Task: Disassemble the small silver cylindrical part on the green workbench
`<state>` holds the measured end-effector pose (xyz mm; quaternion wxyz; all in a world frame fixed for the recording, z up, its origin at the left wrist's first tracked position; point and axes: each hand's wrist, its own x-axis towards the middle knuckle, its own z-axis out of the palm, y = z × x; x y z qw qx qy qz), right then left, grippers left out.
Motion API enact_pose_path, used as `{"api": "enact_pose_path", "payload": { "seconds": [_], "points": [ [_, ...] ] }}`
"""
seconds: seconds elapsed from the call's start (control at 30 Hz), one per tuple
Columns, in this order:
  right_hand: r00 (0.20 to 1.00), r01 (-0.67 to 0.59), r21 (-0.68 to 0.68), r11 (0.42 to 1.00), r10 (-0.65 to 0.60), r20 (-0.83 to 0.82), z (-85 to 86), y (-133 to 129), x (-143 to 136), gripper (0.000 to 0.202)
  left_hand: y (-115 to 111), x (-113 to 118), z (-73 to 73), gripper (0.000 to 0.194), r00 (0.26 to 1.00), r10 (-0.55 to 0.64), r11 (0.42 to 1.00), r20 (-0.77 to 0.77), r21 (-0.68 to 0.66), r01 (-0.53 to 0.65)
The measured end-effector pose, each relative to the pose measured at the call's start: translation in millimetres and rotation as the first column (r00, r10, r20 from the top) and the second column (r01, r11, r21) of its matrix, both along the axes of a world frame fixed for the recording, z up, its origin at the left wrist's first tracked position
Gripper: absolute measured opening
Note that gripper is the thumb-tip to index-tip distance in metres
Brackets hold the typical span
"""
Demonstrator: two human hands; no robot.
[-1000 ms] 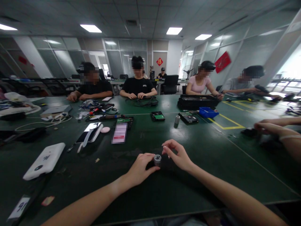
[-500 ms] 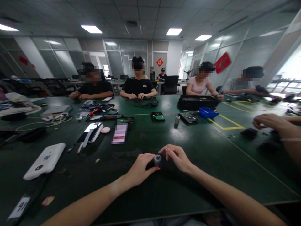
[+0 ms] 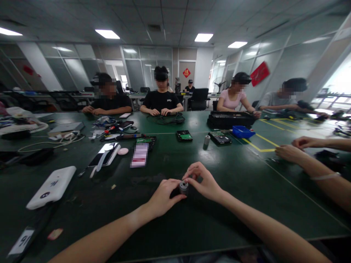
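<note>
A small grey cylindrical motor stands upright on the green table in front of me, its top face with dark holes in view. My left hand grips it from the left, thumb low at the near side and fingers at the far upper side. Over the motor's top edge, the thumb and forefinger of my right hand are pinched together. Whatever those fingertips hold, if anything, is too small to see. Another similar metal cylinder stands farther back, beside a hard drive.
A second hard drive, a blue tray and a phone lie beyond my hands. To the left are a white power bank and cables. A co-worker's hands work at the right; several people sit opposite.
My right hand has moved slightly left, its thumb and forefinger closing together at the motor's top. My left hand stays put. The co-worker's hands at the right have shifted left.
</note>
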<state>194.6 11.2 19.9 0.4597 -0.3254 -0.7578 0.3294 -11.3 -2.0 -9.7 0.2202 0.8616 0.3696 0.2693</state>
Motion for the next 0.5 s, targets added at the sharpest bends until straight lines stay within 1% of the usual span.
{"api": "enact_pose_path", "payload": {
  "seconds": [0.07, 0.1, 0.13, 0.2, 0.27, 0.33, 0.4, 0.5],
  "points": [
    [0.999, 0.011, -0.013, 1.000, -0.012, -0.036, 1.5, 6, 10, 0.020, 0, 0, 0.8, 0.031, 1.000, 0.001, 1.000, -0.011, -0.004, -0.001],
    [1.000, 0.011, -0.027, 1.000, -0.012, -0.019, 0.9, 10, 17, 0.019, 0, 0, 1.4, 0.031, 1.000, 0.000, 1.000, -0.014, -0.007, 0.000],
    [1.000, 0.010, -0.045, 0.999, -0.009, 0.023, -0.8, 14, 24, 0.020, 0, 0, 1.9, 0.031, 1.000, 0.001, 1.000, -0.015, -0.009, -0.001],
    [0.987, -0.044, -0.109, 0.993, 0.060, 0.146, -6.2, 21, 38, 0.021, -1, 0, 3.0, 0.031, 1.000, 0.002, 1.000, -0.014, -0.016, -0.003],
    [0.952, -0.094, -0.186, 0.978, 0.143, 0.271, -11.8, 27, 49, 0.021, -1, 0, 3.7, 0.032, 1.000, 0.005, 1.000, -0.011, -0.023, -0.005],
    [0.913, -0.122, -0.224, 0.967, 0.198, 0.355, -15.1, 32, 56, 0.024, -2, 0, 4.2, 0.034, 1.000, 0.010, 1.000, -0.009, -0.027, -0.010],
    [0.891, -0.130, -0.213, 0.968, 0.209, 0.404, -15.6, 35, 60, 0.030, -2, 0, 4.7, 0.035, 1.000, 0.014, 1.000, -0.009, -0.026, -0.015],
    [0.867, -0.130, -0.140, 0.982, 0.181, 0.464, -15.0, 39, 65, 0.043, -3, 0, 5.7, 0.035, 1.000, 0.016, 1.000, -0.012, -0.021, -0.016]
  ]
}}
